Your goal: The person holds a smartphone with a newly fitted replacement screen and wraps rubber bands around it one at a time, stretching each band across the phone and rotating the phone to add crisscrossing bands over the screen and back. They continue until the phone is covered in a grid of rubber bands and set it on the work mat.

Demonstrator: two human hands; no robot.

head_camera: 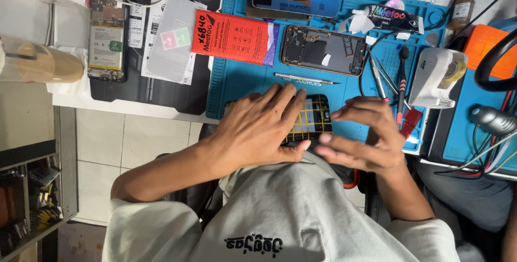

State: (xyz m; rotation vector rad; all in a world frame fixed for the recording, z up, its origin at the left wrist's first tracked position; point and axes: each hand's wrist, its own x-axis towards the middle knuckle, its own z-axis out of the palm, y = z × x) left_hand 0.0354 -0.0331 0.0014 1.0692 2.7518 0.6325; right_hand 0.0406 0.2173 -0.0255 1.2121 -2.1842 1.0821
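Blue mat [253, 84] edge, left hand [258, 127] flat on phone [315, 116], right hand [366, 138] beside

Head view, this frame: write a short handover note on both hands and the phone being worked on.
Left hand: flat on the opened phone with yellow grid lines, at the near edge of the blue repair mat.
Right hand: fingers spread at the phone's right end; grip unclear.
Done: a second phone frame lies open further back.
Left: tweezers and red battery pack lie untouched.
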